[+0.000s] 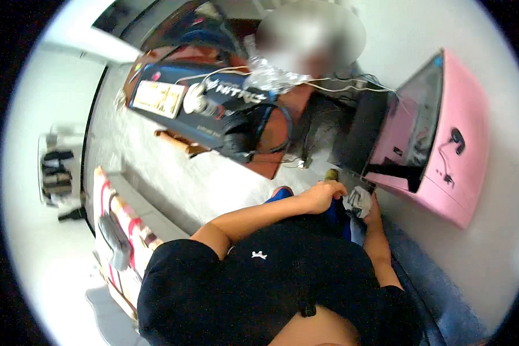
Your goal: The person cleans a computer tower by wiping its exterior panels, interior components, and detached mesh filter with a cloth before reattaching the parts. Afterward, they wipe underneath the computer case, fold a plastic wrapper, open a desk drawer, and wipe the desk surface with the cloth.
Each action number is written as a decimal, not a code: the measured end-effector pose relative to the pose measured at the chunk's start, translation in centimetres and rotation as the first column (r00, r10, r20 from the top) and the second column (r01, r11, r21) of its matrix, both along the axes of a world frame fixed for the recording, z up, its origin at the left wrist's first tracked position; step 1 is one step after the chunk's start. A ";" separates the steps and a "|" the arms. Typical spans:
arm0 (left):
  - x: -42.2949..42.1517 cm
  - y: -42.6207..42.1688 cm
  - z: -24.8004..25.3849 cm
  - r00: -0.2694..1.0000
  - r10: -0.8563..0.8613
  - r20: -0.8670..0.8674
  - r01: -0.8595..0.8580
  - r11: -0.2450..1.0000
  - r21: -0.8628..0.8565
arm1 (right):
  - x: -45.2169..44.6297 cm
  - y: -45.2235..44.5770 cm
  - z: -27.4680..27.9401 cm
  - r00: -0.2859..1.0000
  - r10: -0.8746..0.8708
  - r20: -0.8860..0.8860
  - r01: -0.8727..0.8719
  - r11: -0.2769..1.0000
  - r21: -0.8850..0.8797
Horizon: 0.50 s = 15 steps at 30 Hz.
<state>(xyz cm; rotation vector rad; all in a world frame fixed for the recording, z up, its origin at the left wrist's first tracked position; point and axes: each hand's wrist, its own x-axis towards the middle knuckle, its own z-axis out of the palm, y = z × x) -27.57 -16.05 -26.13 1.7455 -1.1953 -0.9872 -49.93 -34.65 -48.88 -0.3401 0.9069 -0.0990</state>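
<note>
My right hand (375, 214) is closed around a crumpled grey-white cloth-like bundle (359, 202), low in front of my body. Just left of it, my left hand (324, 197) is curled with its fingers bent toward the bundle; whether it grips anything is hidden. A small greenish-yellow object (332, 174) shows right beyond the left knuckles, its kind unclear. Dark blue fabric (333, 216) hangs below both hands.
A pink computer case (461, 144) with a glass side stands close on the right. Ahead, a reddish-brown table (268, 164) bears a dark NITRO box (213, 130), white cables and clear plastic wrap (277, 78). A striped bed cover (124, 216) lies left.
</note>
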 end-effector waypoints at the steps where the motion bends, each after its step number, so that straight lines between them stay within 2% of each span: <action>1: 0.0 1.2 -0.2 1.000 0.010 0.012 -0.009 1.000 -0.004 | 2.0 0.7 1.8 0.993 0.095 -0.065 -0.099 0.993 -0.059; 2: 0.3 2.5 -0.5 0.998 0.038 0.040 -0.037 0.999 -0.025 | 4.7 1.9 5.6 0.975 0.176 -0.135 -0.192 0.974 -0.117; 4: 0.9 5.3 -1.4 0.992 0.085 0.095 -0.079 0.995 -0.065 | 5.0 2.4 2.7 0.994 0.112 0.005 -0.112 0.994 -0.020; 6: 1.9 9.0 0.1 0.983 0.170 0.074 -0.161 0.981 -0.107 | 5.3 1.8 -2.8 0.963 0.229 -0.142 -0.255 0.945 -0.206; 7: 2.6 10.9 1.1 0.978 0.201 0.061 -0.192 0.973 -0.125 | 6.0 2.7 -2.8 0.939 0.263 -0.220 -0.320 0.903 -0.288; 10: 5.6 16.4 3.0 0.922 0.308 0.234 -0.306 0.951 -0.043 | 7.5 8.2 -0.3 0.918 0.070 -0.391 -0.242 0.879 -0.411; 12: 8.3 17.7 4.0 0.795 0.483 0.368 -0.427 0.875 -0.227 | 7.7 11.3 1.3 0.897 0.073 -0.436 -0.255 0.891 -0.375; 13: 10.0 17.7 5.5 0.806 0.504 0.310 -0.432 0.859 -0.274 | 7.3 12.5 2.0 0.885 0.071 -0.461 -0.257 0.898 -0.356; 14: 11.6 17.0 5.9 0.747 0.519 0.416 -0.368 0.843 -0.391 | 6.8 13.5 2.1 0.953 0.087 -0.292 -0.188 0.921 -0.341; 15: 12.6 15.9 7.1 0.710 0.519 0.476 -0.364 0.849 -0.383 | 6.8 14.0 2.3 0.960 0.108 -0.257 -0.189 0.931 -0.312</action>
